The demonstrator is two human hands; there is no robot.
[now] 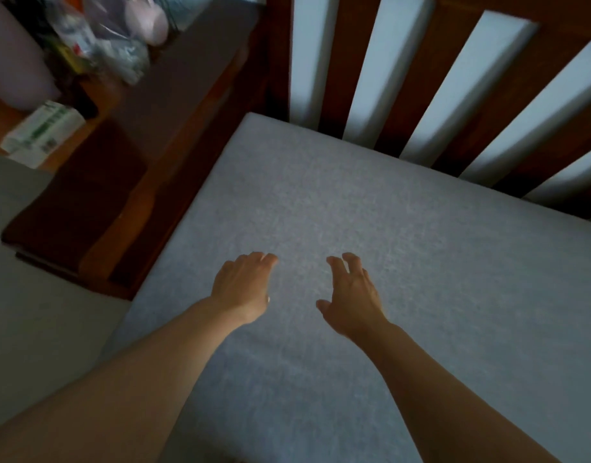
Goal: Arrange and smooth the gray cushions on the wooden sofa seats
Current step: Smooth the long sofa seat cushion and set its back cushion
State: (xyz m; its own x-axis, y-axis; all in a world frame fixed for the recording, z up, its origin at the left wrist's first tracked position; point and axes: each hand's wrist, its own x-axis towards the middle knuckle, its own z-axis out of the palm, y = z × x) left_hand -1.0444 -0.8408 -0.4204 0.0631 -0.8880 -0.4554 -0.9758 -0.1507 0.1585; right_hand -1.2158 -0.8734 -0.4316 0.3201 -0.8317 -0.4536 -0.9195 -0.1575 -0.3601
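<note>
Lying flat on the wooden sofa seat against the slatted backrest [350, 61], the gray cushion [371, 208] looks placed and nearly smooth. Left hand [244, 285] and right hand [350, 295] reach over its middle, fingers loosely extended, holding nothing; smoothing probably remains.

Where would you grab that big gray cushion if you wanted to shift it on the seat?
Probably the gray cushion is best taken by its near front edge, coming from the person's own side. It lies flat, too broad to grasp on top, its far edge sits against the slatted backrest and its left side by the wooden armrest. Both hands hover open over its middle.
</note>
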